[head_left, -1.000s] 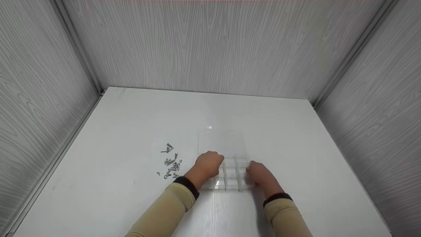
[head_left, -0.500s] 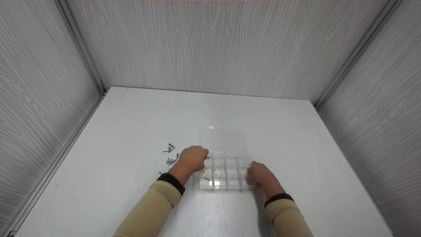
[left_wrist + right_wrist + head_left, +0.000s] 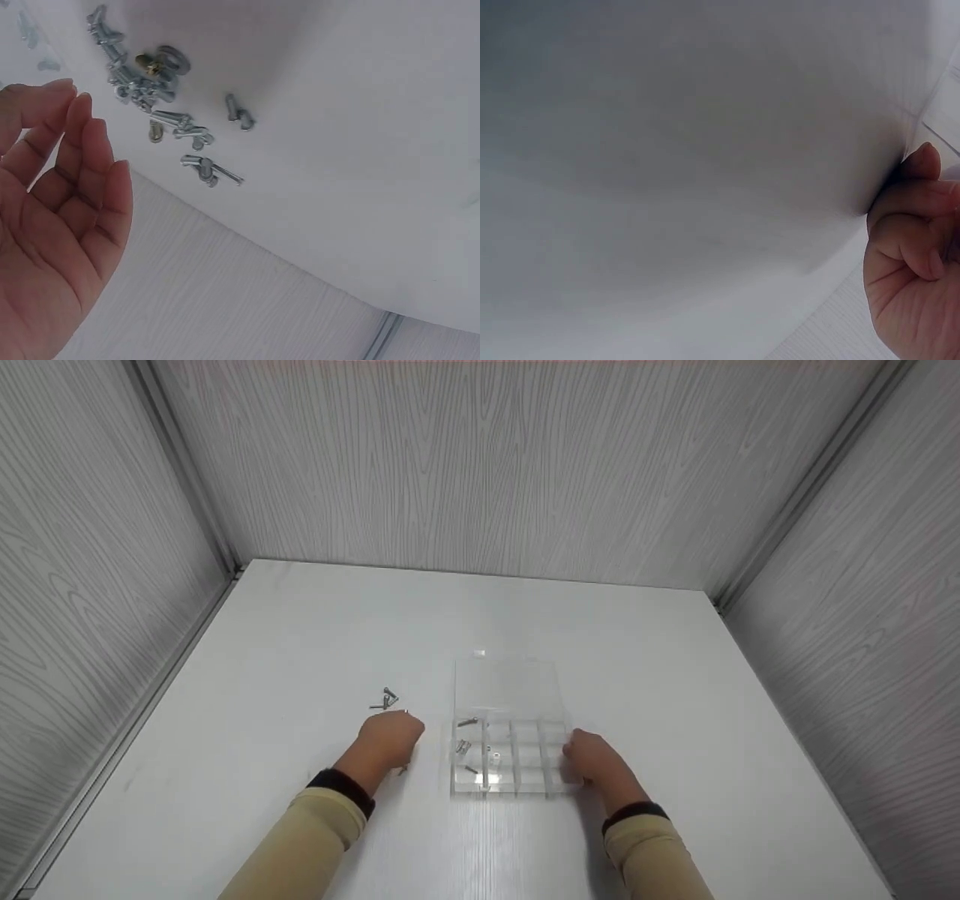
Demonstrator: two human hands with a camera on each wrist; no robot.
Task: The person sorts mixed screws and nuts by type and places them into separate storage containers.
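While the right hand (image 3: 589,761) stays curled against the right wall of the clear box (image 3: 510,757), steadying it on the counter (image 3: 675,675), the left hand (image 3: 390,739) has swung away from the box's left compartments to the screws (image 3: 161,105) lying loose just left of it. Its fingers (image 3: 82,161) are relaxed and hold nothing, so it has probably dropped a screw off and come back for another. Beyond it, a few screws (image 3: 466,746) already lie in the left compartments, with the lid flat behind.
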